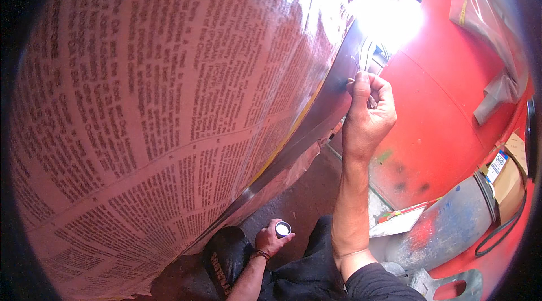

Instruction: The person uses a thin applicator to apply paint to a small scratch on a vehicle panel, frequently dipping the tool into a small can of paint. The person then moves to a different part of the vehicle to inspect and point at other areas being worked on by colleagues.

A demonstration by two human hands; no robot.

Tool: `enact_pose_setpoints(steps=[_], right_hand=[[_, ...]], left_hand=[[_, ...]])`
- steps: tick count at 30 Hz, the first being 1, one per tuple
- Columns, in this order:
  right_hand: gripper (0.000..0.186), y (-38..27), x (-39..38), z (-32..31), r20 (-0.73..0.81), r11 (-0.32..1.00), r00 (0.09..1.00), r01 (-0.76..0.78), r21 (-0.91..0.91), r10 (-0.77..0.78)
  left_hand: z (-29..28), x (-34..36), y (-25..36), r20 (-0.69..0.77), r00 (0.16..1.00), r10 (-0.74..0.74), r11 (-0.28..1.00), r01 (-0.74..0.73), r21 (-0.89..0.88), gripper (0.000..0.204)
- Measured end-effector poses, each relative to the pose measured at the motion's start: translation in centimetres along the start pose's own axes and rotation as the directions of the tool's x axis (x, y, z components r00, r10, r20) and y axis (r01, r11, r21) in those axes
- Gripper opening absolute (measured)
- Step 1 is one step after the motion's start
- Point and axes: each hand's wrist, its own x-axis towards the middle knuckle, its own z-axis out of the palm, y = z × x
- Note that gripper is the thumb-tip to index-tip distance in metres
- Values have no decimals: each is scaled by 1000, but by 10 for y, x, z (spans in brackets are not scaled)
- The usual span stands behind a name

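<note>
My right hand [370, 106] is raised, its thumb and fingers pinched together close to a dark, glossy panel edge [333, 83]. Whatever sits between those fingertips is too small and glare-washed to make out. Lower down, near my knees, my left hand [271, 240] has its fingers wrapped round a small round dark cup [283, 230] with something white inside. Newspaper [169, 75] printed in columns covers the large curved surface on the left. Along its border, beside the dark panel, runs a strip of yellow tape [285, 140].
A red wall [440, 92] curves up on the right, with plastic sheeting [494, 30] hanging over it. Below stand a paint-spattered grey drum [443, 233] and a cardboard box [511, 182]. Strong light glares at the top. The dark floor [307, 188] shows between.
</note>
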Motion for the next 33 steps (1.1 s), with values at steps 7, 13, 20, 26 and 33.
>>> enact_pose_setpoints(steps=[7,13,20,26,33], right_hand=[[22,1,-1,3,-9,999,1000,19,-31,-20],[22,-1,2,4,-25,999,999,32,-34,-33],[22,-2,2,3,-25,991,999,33,-130,-37],[22,1,-1,-2,-19,1000,1000,-15,27,15],[19,7,-8,-5,-3,992,1000,-12,122,12]], left_hand=[[-2,0,-3,-2,1000,10,1000,-10,2,78],[-1,-1,0,6,1000,-2,1000,2,-5,78],[-1,-1,-1,11,1000,-5,999,5,-37,79],[3,-2,-7,-3,1000,22,999,-22,-39,79],[0,0,3,8,999,-50,998,50,-37,78]])
